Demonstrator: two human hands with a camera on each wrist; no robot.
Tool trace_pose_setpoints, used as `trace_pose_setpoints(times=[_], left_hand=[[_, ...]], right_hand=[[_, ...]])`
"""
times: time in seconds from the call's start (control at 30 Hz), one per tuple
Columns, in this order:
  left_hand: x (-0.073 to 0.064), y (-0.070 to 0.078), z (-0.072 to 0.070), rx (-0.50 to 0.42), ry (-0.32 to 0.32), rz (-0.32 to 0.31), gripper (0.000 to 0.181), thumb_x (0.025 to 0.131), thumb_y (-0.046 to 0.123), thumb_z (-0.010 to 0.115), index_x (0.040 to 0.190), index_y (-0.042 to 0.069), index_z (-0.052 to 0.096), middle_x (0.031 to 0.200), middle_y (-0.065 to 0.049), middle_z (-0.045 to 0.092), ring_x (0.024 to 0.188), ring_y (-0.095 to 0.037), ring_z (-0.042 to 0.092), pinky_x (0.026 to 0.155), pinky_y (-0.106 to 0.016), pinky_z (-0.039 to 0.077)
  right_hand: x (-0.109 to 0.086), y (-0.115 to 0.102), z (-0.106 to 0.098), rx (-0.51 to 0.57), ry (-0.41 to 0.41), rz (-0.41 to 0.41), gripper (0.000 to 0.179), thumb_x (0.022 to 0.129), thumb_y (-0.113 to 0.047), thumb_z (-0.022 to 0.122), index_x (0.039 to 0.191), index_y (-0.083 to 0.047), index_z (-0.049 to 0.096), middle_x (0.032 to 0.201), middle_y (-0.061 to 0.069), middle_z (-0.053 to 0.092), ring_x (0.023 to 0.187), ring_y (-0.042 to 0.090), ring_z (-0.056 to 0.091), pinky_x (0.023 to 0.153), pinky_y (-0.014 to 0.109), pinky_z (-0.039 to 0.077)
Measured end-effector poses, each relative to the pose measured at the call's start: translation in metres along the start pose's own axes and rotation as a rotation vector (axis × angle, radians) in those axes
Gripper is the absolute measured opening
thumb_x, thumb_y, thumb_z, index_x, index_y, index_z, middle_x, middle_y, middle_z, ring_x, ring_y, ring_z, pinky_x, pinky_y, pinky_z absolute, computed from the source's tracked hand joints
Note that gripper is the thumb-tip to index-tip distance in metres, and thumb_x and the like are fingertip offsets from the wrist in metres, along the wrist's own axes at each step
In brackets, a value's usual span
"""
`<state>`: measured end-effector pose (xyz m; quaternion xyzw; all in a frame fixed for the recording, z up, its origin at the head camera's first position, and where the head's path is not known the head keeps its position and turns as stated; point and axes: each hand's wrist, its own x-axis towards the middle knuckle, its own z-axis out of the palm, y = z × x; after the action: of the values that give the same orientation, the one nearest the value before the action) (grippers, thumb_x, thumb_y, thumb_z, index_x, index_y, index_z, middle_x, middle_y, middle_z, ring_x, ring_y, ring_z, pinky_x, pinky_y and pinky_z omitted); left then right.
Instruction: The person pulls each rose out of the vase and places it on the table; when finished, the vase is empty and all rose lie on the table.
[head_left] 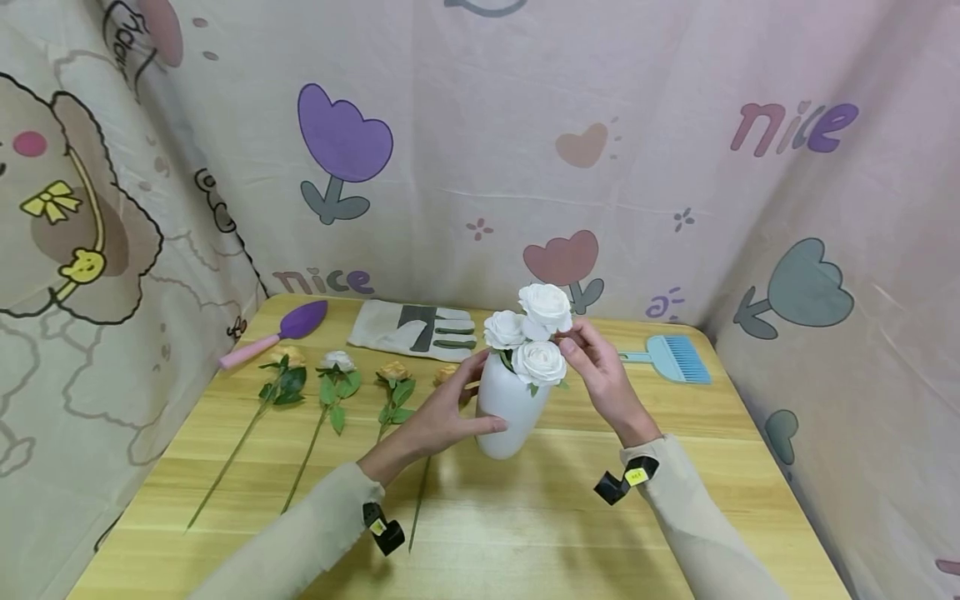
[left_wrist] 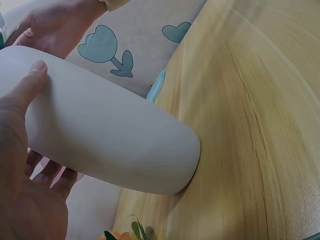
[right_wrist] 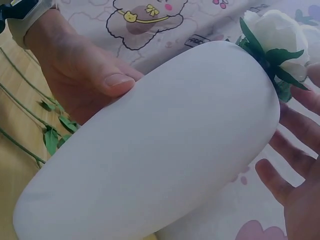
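Observation:
A white vase (head_left: 510,408) stands tilted, its base on the wooden table. My left hand (head_left: 450,412) grips it from the left, thumb across the front and fingers round the far side. Several white roses (head_left: 540,362) with green leaves rise from its mouth. At their right edge, my right hand (head_left: 597,371) pinches a rose between thumb and forefinger, its other fingers loosely spread beside the vase, as the right wrist view shows. Where those fingertips meet the petals is partly hidden. The vase body (left_wrist: 115,125) fills much of the left wrist view.
Left of the vase, long-stemmed artificial flowers lie on the table, among them a white rose (head_left: 339,361) and an orange one (head_left: 393,371). Behind them are a purple trowel (head_left: 303,320) and work gloves (head_left: 382,325). A blue brush (head_left: 678,358) lies at the right. Printed curtains surround the table.

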<state>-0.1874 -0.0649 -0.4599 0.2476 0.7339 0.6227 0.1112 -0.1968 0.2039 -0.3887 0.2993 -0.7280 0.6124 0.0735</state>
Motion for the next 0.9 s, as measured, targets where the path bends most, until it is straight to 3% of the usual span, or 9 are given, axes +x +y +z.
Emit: trace_pose_setpoints(times=[0.2,0.27,0.37,0.47,0.57,0.7,0.9], left_hand=[[0.000,0.000,0.000,0.008,0.000,0.007,0.106,0.092,0.028,0.089,0.174,0.027,0.021,0.174,-0.011,0.035,0.159,-0.039,0.039,0.130,-0.069,0.030],[0.000,0.000,0.001,0.019,0.001,0.014,0.106,0.093,0.029,0.089,0.174,0.029,0.021,0.173,-0.010,0.037,0.159,-0.037,0.040,0.130,-0.068,0.032],[0.001,-0.001,0.001,0.040,0.004,0.022,0.105,0.092,0.028,0.089,0.173,0.033,0.022,0.171,-0.008,0.040,0.158,-0.034,0.041,0.130,-0.066,0.034],[0.001,-0.003,0.001,0.053,0.007,0.025,0.104,0.092,0.028,0.089,0.172,0.033,0.024,0.168,-0.007,0.042,0.156,-0.033,0.043,0.129,-0.064,0.036],[0.001,-0.004,0.001,0.054,0.007,0.026,0.102,0.092,0.028,0.089,0.172,0.031,0.026,0.168,-0.007,0.043,0.155,-0.033,0.044,0.129,-0.064,0.036],[0.001,-0.004,0.000,0.049,0.004,0.020,0.101,0.092,0.030,0.089,0.172,0.030,0.026,0.169,-0.007,0.042,0.157,-0.033,0.042,0.130,-0.064,0.035],[-0.001,-0.003,0.000,0.024,0.005,0.002,0.106,0.092,0.030,0.090,0.174,0.030,0.022,0.174,-0.008,0.036,0.160,-0.036,0.039,0.131,-0.065,0.033]], right_hand=[[0.000,-0.001,0.000,0.028,-0.039,-0.038,0.044,0.114,-0.008,0.041,0.149,0.018,0.050,0.139,-0.016,0.067,0.127,0.004,0.064,0.107,0.018,0.055],[0.001,-0.002,0.000,0.086,-0.068,-0.058,0.043,0.114,-0.006,0.040,0.151,0.010,0.056,0.141,-0.015,0.068,0.130,0.004,0.063,0.110,0.019,0.054],[0.004,-0.004,0.000,0.155,-0.110,-0.080,0.046,0.113,-0.003,0.038,0.150,-0.015,0.064,0.142,-0.013,0.068,0.131,0.004,0.062,0.112,0.020,0.053],[0.006,-0.006,0.000,0.154,-0.138,-0.087,0.048,0.114,-0.005,0.039,0.143,-0.028,0.069,0.140,-0.011,0.070,0.130,0.006,0.062,0.112,0.021,0.053],[0.008,-0.008,-0.001,0.120,-0.149,-0.069,0.040,0.116,-0.011,0.039,0.141,-0.011,0.071,0.141,-0.003,0.070,0.134,0.012,0.061,0.114,0.025,0.053],[0.014,-0.017,-0.003,0.062,-0.109,-0.053,0.043,0.117,-0.014,0.040,0.142,0.012,0.062,0.147,0.002,0.066,0.144,0.019,0.055,0.120,0.029,0.049],[0.031,-0.030,-0.010,0.045,0.115,-0.103,0.031,0.108,0.004,0.052,0.136,0.012,0.065,0.139,-0.002,0.072,0.130,0.017,0.067,0.110,0.030,0.059]])
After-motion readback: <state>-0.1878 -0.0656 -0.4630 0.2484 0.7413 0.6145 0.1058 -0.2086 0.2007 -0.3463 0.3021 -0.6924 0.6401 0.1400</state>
